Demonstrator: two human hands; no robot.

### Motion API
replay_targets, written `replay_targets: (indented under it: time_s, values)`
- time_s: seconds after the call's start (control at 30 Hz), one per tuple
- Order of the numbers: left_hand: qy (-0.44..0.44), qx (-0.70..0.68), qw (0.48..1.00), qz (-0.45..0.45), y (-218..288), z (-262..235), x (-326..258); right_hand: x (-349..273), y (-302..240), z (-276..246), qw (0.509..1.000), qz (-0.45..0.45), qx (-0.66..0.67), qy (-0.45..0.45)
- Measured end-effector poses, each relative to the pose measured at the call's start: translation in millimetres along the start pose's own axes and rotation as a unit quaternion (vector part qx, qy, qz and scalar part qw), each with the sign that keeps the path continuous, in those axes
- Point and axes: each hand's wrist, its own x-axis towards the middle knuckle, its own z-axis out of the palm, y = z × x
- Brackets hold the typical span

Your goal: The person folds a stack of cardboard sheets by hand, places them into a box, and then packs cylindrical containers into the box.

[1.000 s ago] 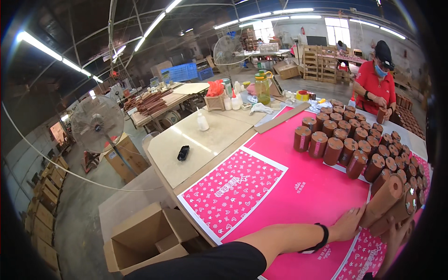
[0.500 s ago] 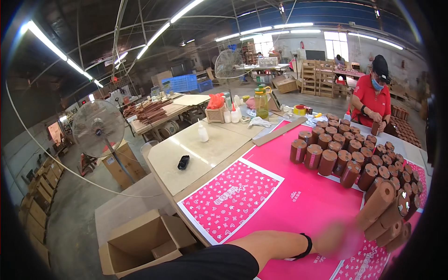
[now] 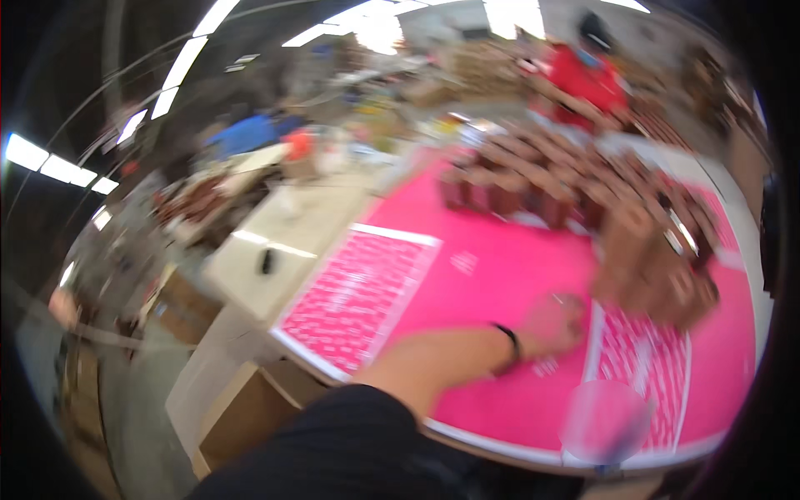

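Observation:
My left hand (image 3: 554, 323), with a black band at the wrist and a black sleeve, reaches over the pink sheet (image 3: 500, 275). Its fingers are smeared by motion, so their grip is unclear. Just right of it stand brown cylinders (image 3: 629, 250), some apparently stacked on others. Below the hand is a patterned pink panel with a white border (image 3: 642, 367). A round, pale, see-through shape (image 3: 607, 421) covers part of that panel, too blurred to name. A skin-coloured strip at the lower edge may be my right hand (image 3: 625, 485); its fingers are hidden.
Another patterned pink panel (image 3: 358, 292) lies at left, beside a cream board (image 3: 275, 229) bearing a small black object (image 3: 267, 262). An open cardboard box (image 3: 250, 408) stands below the table edge. Across the table works a person in red (image 3: 583, 87).
The view has swung and blurred, so the table sits further left and higher. My left hand, formerly beside the lower cylinders, now lies apart from them. The pale round shape has appeared near the front edge.

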Motion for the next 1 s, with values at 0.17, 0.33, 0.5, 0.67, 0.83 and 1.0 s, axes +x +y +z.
replay_targets:
  time_s: [0.17,0.33,0.5,0.67,0.83,1.0]
  values:
    - [-0.093,0.426,0.867,0.242,-59.2,14.0,-18.8,1.2,83.6,24.8,0.953,0.134,0.219,-0.163]
    - [-0.041,0.011,0.998,0.037,-72.2,4.8,6.9,-2.8,173.5,53.8,0.953,0.285,0.091,-0.032]
    - [-0.082,0.05,0.994,0.047,-95.3,16.2,12.9,-10.6,233.1,84.4,0.928,0.367,-0.008,-0.064]
    - [-0.108,0.009,0.994,0.026,-102.1,6.8,12.8,5.0,271.9,111.1,0.867,0.491,-0.054,-0.067]
    - [-0.101,0.009,0.995,0.018,-137.2,-11.1,12.3,16.3,323.6,134.7,0.807,0.586,-0.052,-0.046]
    - [-0.135,0.071,0.985,0.085,-154.2,-19.9,22.7,-0.1,373.2,168.9,0.786,0.611,0.063,0.066]
